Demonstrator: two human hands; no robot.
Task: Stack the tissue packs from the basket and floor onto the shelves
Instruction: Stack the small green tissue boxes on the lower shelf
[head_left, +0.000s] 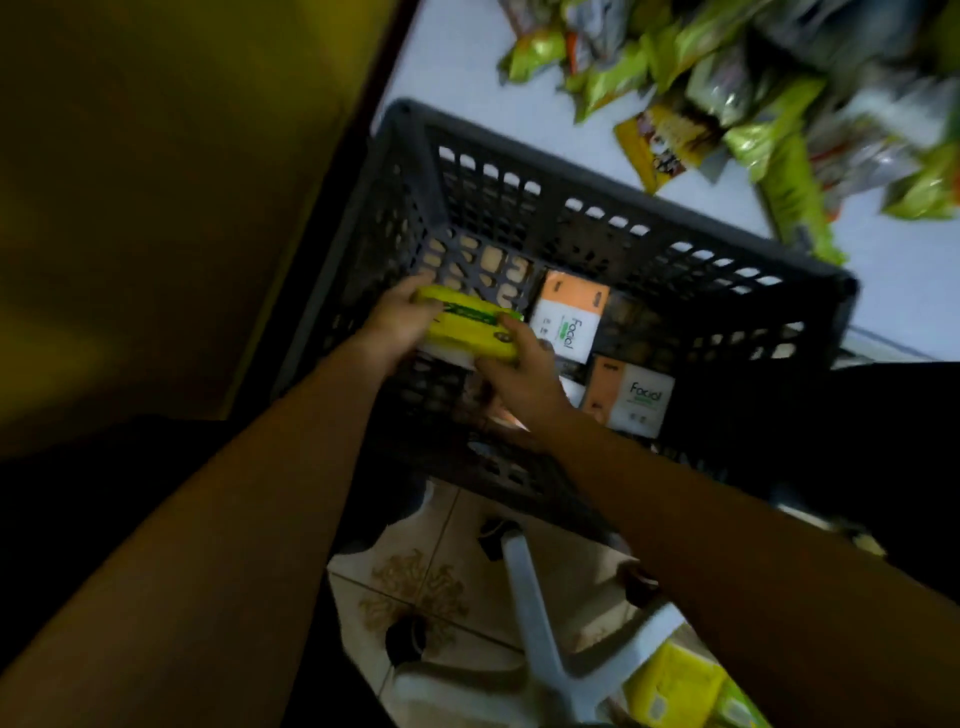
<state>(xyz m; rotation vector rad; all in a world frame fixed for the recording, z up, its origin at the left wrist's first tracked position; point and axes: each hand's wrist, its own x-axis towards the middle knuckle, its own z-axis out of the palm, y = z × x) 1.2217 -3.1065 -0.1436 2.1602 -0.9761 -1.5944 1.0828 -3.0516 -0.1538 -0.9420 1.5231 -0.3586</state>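
Evidently the job is far from finished. Both hands are down in the dark plastic basket: the left hand grips one end of a yellow-green tissue pack, and the right hand has its fingers curled over the other end. They hold the pack just above the basket's bottom, not yet clear of the rim. Beside it, two orange-and-white Facial tissue packs lie flat in the basket, one near the right hand and the other closer to the near wall. More yellow packs sit on the tiled floor, by a white plastic frame. I can't see any tissue placed on a shelf from here; green snack bags are heaped on a white surface beyond the basket. By my reckoning, this pack, the two Facial ones and the floor lot all need shelving.
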